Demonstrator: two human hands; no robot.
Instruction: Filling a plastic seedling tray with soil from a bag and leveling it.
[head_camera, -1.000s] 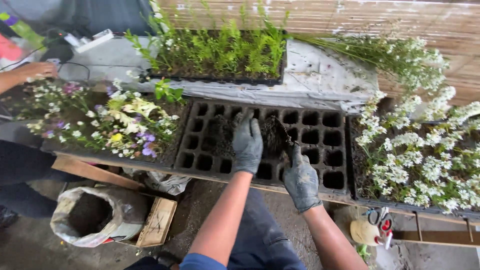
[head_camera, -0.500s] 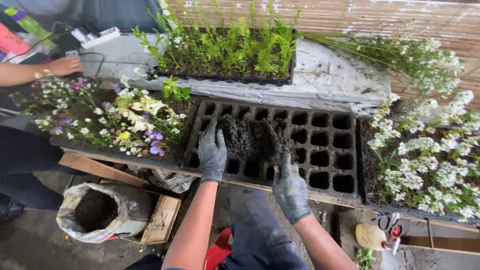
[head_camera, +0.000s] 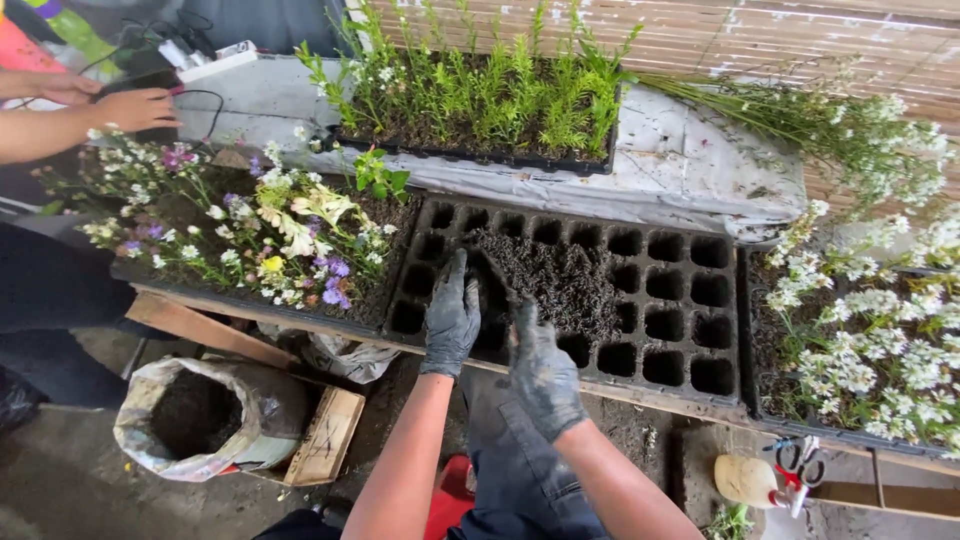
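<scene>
A black plastic seedling tray (head_camera: 690, 330) with many square cells lies on the bench in front of me. A heap of dark soil (head_camera: 565, 280) covers its middle cells. My left hand (head_camera: 452, 315), in a dirty grey glove, lies flat on the tray's left part with fingers spread at the soil's edge. My right hand (head_camera: 540, 370), also gloved, rests at the tray's near edge beside the left hand, fingers pointing into the soil. Neither hand grips anything.
A tray of mixed purple, yellow and white flowers (head_camera: 260, 240) lies to the left, white flowers (head_camera: 860, 340) to the right, green seedlings (head_camera: 480, 100) behind. An open sack of soil (head_camera: 190, 415) stands on the floor. Another person's hands (head_camera: 110, 105) work at far left. Scissors (head_camera: 795, 460) lie lower right.
The soil heap has been spread wider across the tray. My two hands have come closer together at the tray's near left, and the view has shifted slightly left.
</scene>
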